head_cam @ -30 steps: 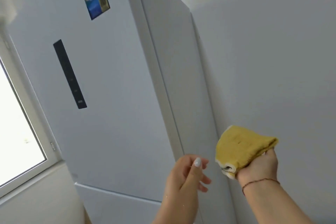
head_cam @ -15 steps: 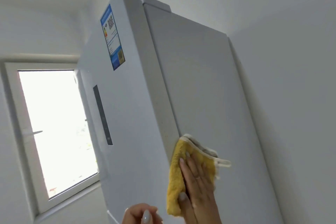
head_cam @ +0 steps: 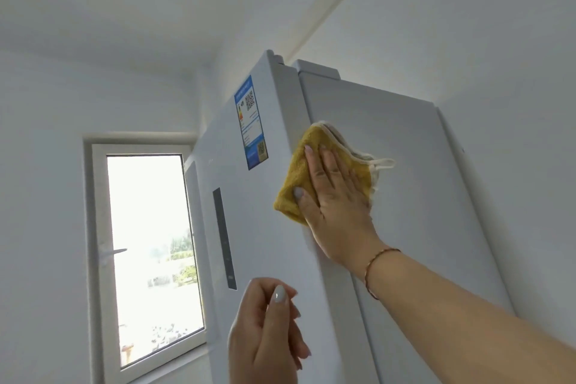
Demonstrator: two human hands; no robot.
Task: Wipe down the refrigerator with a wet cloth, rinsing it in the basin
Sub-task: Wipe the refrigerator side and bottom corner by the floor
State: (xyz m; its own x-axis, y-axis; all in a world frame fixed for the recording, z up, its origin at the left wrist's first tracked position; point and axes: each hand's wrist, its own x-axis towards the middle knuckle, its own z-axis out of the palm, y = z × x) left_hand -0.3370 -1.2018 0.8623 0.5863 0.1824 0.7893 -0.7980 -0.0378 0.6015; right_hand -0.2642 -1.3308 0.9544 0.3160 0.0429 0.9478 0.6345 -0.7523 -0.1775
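Observation:
A tall white refrigerator (head_cam: 414,196) fills the middle, seen from below, with its top corner in view. My right hand (head_cam: 335,196) lies flat with straight fingers on a folded yellow cloth (head_cam: 296,178) and presses it against the upper right side panel, near the front edge. A white hem and loop of the cloth stick out to the right. My left hand (head_cam: 268,333) hovers lower down in front of the door, fingers loosely curled and holding nothing. The basin is out of view.
A blue energy label (head_cam: 252,121) sits high on the door, and a dark control strip (head_cam: 224,237) runs down below it. A bright window (head_cam: 149,252) is at the left. A white wall (head_cam: 498,72) stands close behind the refrigerator on the right.
My right hand has slid the cloth up the side panel from mid height to near the top. The view has tilted upward, and my left hand has come further into frame.

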